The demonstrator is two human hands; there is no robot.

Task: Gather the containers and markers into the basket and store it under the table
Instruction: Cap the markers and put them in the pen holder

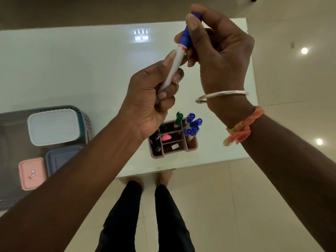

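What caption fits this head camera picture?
Left hand and right hand grip a blue-capped marker above the brown organizer.

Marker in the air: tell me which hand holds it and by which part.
Both hands hold the marker: the left hand grips its white barrel, and the right hand pinches its blue cap between thumb and fingers.

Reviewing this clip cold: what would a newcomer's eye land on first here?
Two hands raised mid-frame share one marker: the left hand grips its white barrel, the right hand pinches its blue cap. Below them on the white table stands an organizer with blue and green markers; at far left a grey basket holds white, blue-grey and pink lidded containers.
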